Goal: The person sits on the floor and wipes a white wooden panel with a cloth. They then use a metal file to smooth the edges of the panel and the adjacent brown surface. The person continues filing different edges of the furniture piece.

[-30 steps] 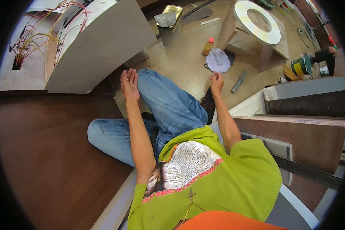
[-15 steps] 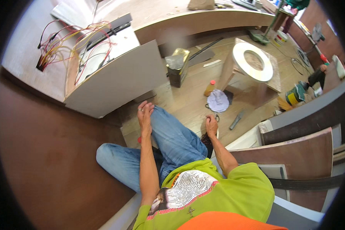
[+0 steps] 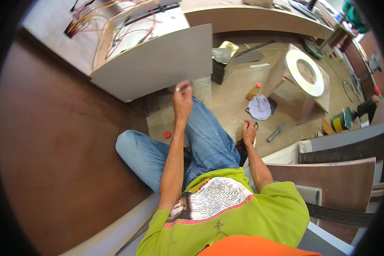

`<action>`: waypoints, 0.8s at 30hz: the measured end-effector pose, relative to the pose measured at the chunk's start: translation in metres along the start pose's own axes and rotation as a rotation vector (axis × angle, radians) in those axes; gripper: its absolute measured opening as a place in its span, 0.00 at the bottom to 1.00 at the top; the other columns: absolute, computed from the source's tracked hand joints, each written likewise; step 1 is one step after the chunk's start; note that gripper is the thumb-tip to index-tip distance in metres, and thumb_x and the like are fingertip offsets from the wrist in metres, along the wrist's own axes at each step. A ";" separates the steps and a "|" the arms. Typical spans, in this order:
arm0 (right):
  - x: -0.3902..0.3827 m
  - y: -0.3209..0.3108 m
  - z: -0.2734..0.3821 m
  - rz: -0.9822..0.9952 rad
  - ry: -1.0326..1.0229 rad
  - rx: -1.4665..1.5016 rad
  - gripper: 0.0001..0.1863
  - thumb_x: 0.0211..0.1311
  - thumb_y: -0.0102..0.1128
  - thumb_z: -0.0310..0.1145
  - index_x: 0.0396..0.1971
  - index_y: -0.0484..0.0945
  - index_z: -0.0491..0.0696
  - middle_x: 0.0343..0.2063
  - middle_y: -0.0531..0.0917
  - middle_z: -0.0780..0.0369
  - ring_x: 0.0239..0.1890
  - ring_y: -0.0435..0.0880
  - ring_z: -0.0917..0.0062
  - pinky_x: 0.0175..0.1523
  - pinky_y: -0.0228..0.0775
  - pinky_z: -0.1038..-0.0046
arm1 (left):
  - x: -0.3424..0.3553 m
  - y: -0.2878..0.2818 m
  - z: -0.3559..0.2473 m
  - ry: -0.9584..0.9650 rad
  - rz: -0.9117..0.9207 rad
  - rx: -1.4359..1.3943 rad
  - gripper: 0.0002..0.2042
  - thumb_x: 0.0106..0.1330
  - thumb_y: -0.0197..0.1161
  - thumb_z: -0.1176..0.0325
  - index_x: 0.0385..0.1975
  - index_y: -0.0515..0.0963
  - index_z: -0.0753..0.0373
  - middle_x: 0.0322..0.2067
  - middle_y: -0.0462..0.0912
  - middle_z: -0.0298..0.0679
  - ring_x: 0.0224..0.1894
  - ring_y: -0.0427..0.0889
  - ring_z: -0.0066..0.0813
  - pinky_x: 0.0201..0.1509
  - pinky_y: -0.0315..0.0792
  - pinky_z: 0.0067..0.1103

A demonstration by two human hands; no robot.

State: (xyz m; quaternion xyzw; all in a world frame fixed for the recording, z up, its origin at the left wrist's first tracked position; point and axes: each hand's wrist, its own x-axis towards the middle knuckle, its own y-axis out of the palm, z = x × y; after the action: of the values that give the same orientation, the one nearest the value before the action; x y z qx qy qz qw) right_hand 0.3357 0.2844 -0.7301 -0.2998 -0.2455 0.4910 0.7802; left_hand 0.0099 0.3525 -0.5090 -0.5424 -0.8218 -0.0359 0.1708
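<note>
My left hand (image 3: 183, 101), with a ring on one finger, is raised beside my bent knee, just short of the lower edge of a pale grey panel (image 3: 153, 64). Its fingers are bent and smeared by motion; anything between them is hidden. My right hand (image 3: 248, 133) is low beside my other leg with its fingers curled, and what they hold cannot be made out. Close to it lies a small dark loop (image 3: 255, 125). Just beyond are a whitish crumpled cloth (image 3: 259, 107) and a red-capped bottle of amber liquid (image 3: 253, 92). A grey hand tool (image 3: 276, 133) lies to its right.
Loose wires (image 3: 83, 21) hang over the panel's box. A metal tin (image 3: 219, 70) stands beyond my knee. A white ring (image 3: 294, 68) leans on a wooden stand (image 3: 279, 81). A red cap (image 3: 167, 134) lies near my left forearm. Boards (image 3: 328, 179) stack at right; another person's sleeve (image 3: 355, 17) shows far right.
The view has shifted, so the scene sits farther right and the panel higher. My left hand is nearer the panel's lower edge. The red cap now shows fully; my right hand stays curled.
</note>
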 end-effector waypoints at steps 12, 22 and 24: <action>0.002 0.011 0.029 0.076 -0.044 0.364 0.15 0.70 0.50 0.34 0.50 0.80 0.44 0.27 0.82 0.59 0.31 0.83 0.75 0.38 0.74 0.70 | 0.157 -0.095 -0.208 0.615 0.271 0.913 0.22 0.60 0.70 0.73 0.55 0.77 0.64 0.39 0.85 0.48 0.42 0.84 0.44 0.49 0.79 0.34; 0.050 0.024 0.126 0.217 -0.057 0.678 0.16 0.67 0.57 0.28 0.54 0.78 0.44 0.38 0.85 0.60 0.35 0.82 0.76 0.41 0.76 0.71 | 0.163 -0.093 -0.235 0.347 0.506 0.841 0.20 0.65 0.70 0.72 0.57 0.78 0.61 0.36 0.82 0.37 0.39 0.81 0.25 0.44 0.76 0.25; 0.078 0.026 0.175 0.259 -0.179 0.837 0.20 0.66 0.61 0.25 0.58 0.76 0.45 0.47 0.83 0.58 0.44 0.82 0.75 0.51 0.77 0.71 | 0.183 -0.103 -0.215 0.268 0.591 0.799 0.23 0.65 0.70 0.70 0.61 0.77 0.55 0.39 0.82 0.37 0.44 0.81 0.27 0.53 0.76 0.25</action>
State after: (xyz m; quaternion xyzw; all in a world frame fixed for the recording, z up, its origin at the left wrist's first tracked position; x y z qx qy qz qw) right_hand 0.2324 0.4038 -0.6194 0.0571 -0.0527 0.6658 0.7421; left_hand -0.0963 0.4187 -0.2351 -0.6346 -0.5538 0.2617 0.4714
